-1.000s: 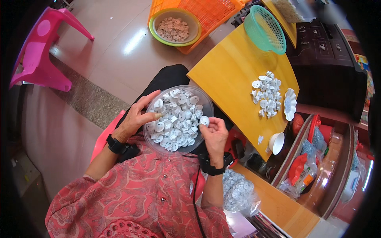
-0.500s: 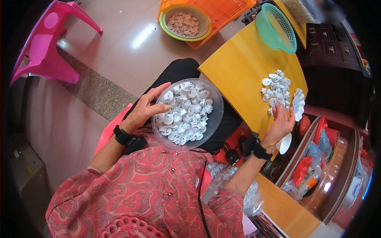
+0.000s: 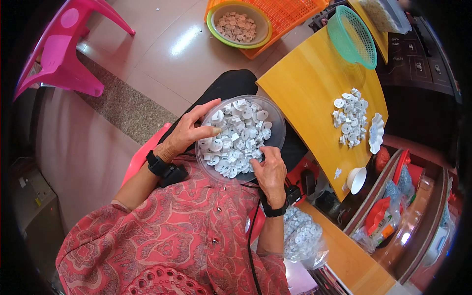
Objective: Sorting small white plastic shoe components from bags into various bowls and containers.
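Note:
A round clear plastic bowl (image 3: 277, 129) heaped with small white plastic parts (image 3: 236, 140) rests on my lap. My left hand (image 3: 189, 130) holds its left rim, thumb over the inside and fingers along the outer wall. At the bowl's right near side, my right hand (image 3: 271, 173) reaches over the rim. Its thumb and index finger are apart, their tips touching the parts; I see no part held. Another pile of white parts (image 3: 351, 115) lies on the yellow tabletop (image 3: 305, 93) to the right.
A scalloped white dish (image 3: 376, 132), a white cup (image 3: 356, 180) and a green basket (image 3: 351, 37) stand on the table. A tub of tan pieces (image 3: 238, 27) sits by an orange crate (image 3: 280, 24). A pink stool (image 3: 64, 54) is at left, bagged parts (image 3: 302, 233) by my right arm.
My right hand has moved left from the table's pile to the bowl. The left hand keeps its hold on the rim. The whole view has shifted slightly.

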Motion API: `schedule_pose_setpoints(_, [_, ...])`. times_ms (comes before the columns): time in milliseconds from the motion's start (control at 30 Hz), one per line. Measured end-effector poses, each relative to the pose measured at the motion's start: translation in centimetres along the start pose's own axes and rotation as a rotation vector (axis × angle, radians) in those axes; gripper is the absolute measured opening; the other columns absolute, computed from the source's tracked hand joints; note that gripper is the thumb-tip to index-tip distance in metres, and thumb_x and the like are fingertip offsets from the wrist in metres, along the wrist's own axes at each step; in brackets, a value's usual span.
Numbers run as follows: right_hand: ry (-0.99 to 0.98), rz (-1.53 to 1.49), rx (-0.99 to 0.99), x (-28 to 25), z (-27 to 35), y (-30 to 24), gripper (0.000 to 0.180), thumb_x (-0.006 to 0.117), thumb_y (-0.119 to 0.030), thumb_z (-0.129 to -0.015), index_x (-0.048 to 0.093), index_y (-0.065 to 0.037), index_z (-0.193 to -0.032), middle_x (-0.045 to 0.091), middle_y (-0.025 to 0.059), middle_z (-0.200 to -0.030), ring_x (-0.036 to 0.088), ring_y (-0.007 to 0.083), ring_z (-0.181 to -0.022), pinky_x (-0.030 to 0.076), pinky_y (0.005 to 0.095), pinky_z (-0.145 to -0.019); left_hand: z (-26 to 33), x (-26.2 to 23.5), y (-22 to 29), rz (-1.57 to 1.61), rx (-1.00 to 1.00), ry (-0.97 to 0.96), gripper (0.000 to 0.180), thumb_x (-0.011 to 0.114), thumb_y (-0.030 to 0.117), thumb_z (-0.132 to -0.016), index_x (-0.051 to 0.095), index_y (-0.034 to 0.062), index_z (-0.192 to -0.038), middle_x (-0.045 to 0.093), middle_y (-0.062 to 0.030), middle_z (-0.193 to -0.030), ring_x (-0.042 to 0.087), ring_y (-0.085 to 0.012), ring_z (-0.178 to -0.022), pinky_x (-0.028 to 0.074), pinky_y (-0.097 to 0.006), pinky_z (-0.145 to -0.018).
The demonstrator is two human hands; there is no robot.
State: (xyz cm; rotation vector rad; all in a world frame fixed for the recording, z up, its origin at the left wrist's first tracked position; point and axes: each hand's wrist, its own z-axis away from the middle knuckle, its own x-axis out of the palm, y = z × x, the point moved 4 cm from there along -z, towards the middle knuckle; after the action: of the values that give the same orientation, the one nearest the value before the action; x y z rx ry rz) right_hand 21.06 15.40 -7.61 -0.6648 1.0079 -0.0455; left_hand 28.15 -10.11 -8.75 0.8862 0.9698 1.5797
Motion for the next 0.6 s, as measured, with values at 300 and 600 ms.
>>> schedule_pose_setpoints(300, [0.066, -0.046, 0.068, 0.5, -0.4, -0.2, 0.036, 0.071, -0.015, -0.079, 0.062, -0.003, -0.111, 0.058, 0.0182, -0.096, 0.066, 0.0342, -0.078, 0.053, 0.0444, -0.072, 0.1, 0.0, -0.1, 0.009, -0.013, 0.004, 0.079, 0.07, 0.018, -0.076, 0.042, 0.0034, -0.149, 0.055, -0.0109, -0.136, 0.052, -0.0179, -0.123, 0.04, -0.032, -0.106])
schedule_pose_setpoints(600, [0.118, -0.907, 0.253, -3.5, -0.6, 2.2, 0.035, 0.073, 0.0, -0.08, 0.059, 0.0, -0.113, 0.067, 0.0038, -0.093, 0.062, 0.0072, -0.074, 0.049, 0.0205, -0.062, -0.2, 0.3, 0.1, 0.027, 0.006, -0.001, 0.08, 0.07, 0.018, -0.076, 0.041, 0.0012, -0.149, 0.055, -0.0112, -0.138, 0.051, -0.0183, -0.125, 0.038, -0.032, -0.108])
